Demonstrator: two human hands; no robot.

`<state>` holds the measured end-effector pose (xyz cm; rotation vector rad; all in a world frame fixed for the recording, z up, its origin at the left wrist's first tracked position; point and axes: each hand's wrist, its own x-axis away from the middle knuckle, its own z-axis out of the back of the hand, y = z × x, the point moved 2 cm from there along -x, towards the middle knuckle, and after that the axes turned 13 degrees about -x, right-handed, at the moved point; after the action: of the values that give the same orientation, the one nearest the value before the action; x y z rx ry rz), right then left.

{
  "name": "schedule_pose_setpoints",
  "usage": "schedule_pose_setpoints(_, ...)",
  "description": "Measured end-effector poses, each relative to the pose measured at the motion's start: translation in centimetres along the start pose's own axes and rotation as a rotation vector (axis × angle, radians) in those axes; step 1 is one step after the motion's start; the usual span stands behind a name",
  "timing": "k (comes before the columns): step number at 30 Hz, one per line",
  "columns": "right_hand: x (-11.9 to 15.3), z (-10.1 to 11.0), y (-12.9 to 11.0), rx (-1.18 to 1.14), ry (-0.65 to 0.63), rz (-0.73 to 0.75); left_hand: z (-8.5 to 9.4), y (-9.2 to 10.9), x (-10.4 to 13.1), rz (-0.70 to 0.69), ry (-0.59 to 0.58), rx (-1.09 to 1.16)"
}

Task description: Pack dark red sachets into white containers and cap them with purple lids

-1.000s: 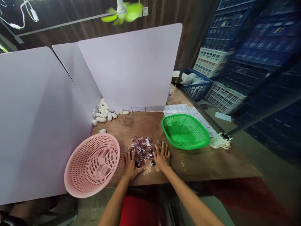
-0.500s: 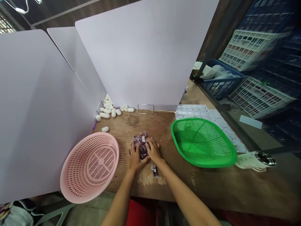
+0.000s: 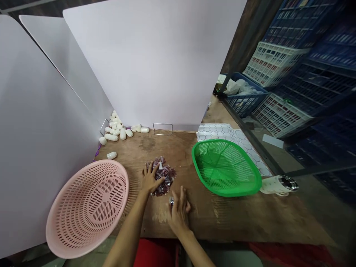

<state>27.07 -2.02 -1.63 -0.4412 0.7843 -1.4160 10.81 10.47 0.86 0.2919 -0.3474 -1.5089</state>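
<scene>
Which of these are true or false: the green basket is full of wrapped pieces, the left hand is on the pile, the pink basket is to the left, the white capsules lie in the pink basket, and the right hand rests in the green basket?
1. The green basket is full of wrapped pieces. False: it holds nothing visible.
2. The left hand rests on the pile of reddish wrapped pieces. True.
3. The pink basket lies left of the pile. True.
4. The white capsules lie in the pink basket. False: they lie on the table by the white panels.
5. The right hand rests in the green basket. False: it is on the table, by one stray piece.
</scene>
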Motion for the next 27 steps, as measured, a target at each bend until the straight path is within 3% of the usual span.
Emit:
schedule_pose_setpoints(2, -1.2, -1.1, -0.1, 0.064, -0.044, 0.062, -0.5, 0.5, 0.4, -0.016, 0.008, 0.046)
schedule_pose_setpoints(5, -5.4, -2.1, 0.4, 0.065, -0.117, 0.108, -1.2, 0.7, 0.8, -0.018, 0.036, 0.141)
schedule_pose_setpoints(10, -10.6, -2.8, 0.8, -0.294, -0.316, 0.18, -2.6, 0.3, 0.1, 0.04, 0.163, 0.378)
schedule_pose_setpoints(15, -12.3, -4.0, -0.9, -0.564, -0.195, 0.133, -3.8, 1.6, -1.1, 0.154, 0.28, 0.671)
schedule_pose_setpoints(18, -13.1, -4.1, -2.4, -0.726, -0.097, 0.118, -3.3, 2.8, -1.3, 0.204, 0.335, 0.795)
schedule_pose_setpoints(21, -13.4, -2.8, -3.8, -0.849, -0.014, 0.118, -1.5, 4.4, -1.0, 0.211, 0.372, 0.882)
schedule_pose_setpoints(23, -13.4, -0.8, -4.4, -0.901, 0.046, 0.112, 0.2, 6.1, -0.7, 0.188, 0.383, 0.924)
schedule_pose_setpoints(27, -13.7, 5.9, -4.1, -0.928, 0.189, 0.092, 2.8, 12.8, -0.9, 0.046, 0.334, 0.971)
